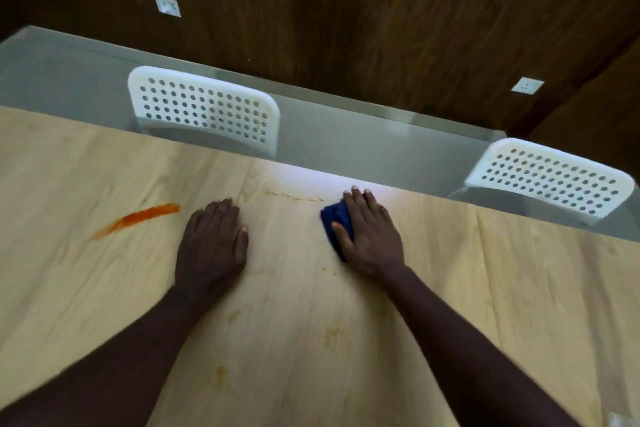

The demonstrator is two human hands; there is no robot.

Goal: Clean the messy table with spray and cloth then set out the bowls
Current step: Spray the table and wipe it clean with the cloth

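Note:
My right hand (370, 236) presses a dark blue cloth (336, 218) flat on the light wooden table (485, 288) near its far edge. Just left of the cloth runs a thin line of yellowish crumbs or drips (294, 197). My left hand (211, 243) lies palm down on the table with nothing in it. An orange-red smear (138, 218) streaks the table to the left of that hand. Faint yellowish stains (330, 336) mark the wood nearer to me, between my forearms. No spray bottle or bowls are in view.
Two white perforated chairs stand beyond the table's far edge, one (204, 111) at the centre left and one (550, 177) at the right. Behind them are a grey floor and a dark wood-panelled wall with white sockets (168, 6).

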